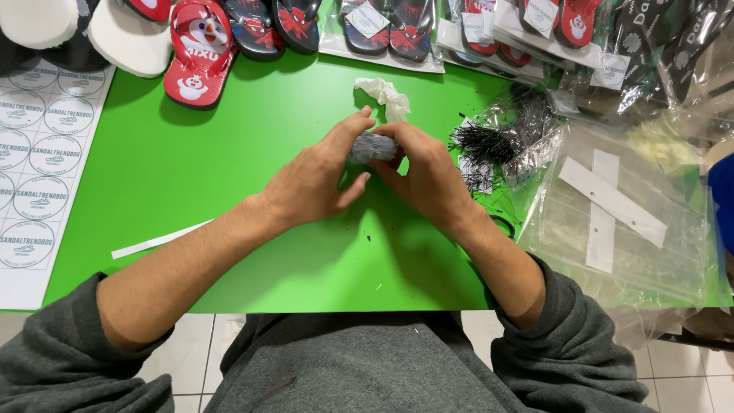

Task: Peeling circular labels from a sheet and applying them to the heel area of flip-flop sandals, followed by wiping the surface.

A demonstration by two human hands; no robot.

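- Over the green table (191,176), head view: left hand (313,180) and right hand (428,172) meet around a small grey bundle (372,147), fingers curled and pinching its two ends.
- Just behind the bundle lies a crumpled white tissue (386,95).
- Right of the hands: a heap of black ties (485,141) and clear plastic bags (627,222).
- At the far edge, a red sandal (197,53).

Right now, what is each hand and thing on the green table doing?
Left hand: fingers closed around the grey bundle.
Right hand: gripping the bundle too.
Grey bundle: held just above the table.
White crumpled paper: lying loose.
Black fasteners: spilled in a pile.
Red sandal: flat, unbagged.
Clear bags: stacked flat.
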